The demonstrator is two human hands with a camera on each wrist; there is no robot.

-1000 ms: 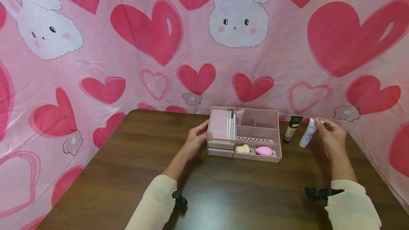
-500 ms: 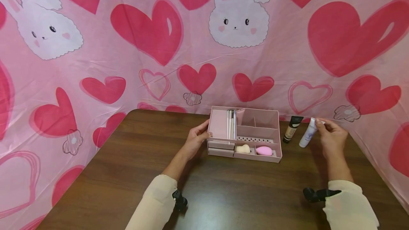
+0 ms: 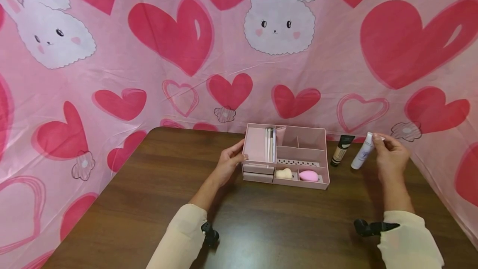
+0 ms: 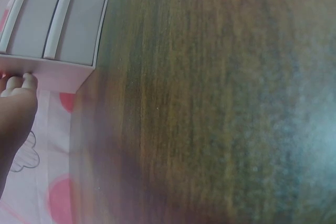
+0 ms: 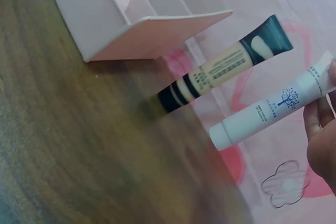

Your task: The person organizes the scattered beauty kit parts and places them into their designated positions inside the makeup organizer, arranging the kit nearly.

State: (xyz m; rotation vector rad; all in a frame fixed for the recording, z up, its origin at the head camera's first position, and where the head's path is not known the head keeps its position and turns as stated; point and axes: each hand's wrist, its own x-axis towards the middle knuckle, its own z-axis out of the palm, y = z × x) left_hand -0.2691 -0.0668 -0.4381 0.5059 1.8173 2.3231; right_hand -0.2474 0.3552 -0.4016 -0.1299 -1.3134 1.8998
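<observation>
A pink desk organizer stands toward the back of the table. My left hand rests against its left side; in the left wrist view the fingertips touch the side wall below two drawers. At the right, my right hand pinches the upper end of a white squeeze tube, which tilts with its cap down. In the right wrist view that cap appears off the table. A black-and-beige cosmetic tube stands on its cap between the organizer and the white tube.
The organizer's compartments hold slim brushes, a cream sponge and a pink sponge. Several dividers split its right half. A pink cloth printed with hearts and rabbits hangs right behind the dark wooden table.
My right hand has raised the white tube slightly, and its top has shifted up and right. My left hand and the organizer have stayed put.
</observation>
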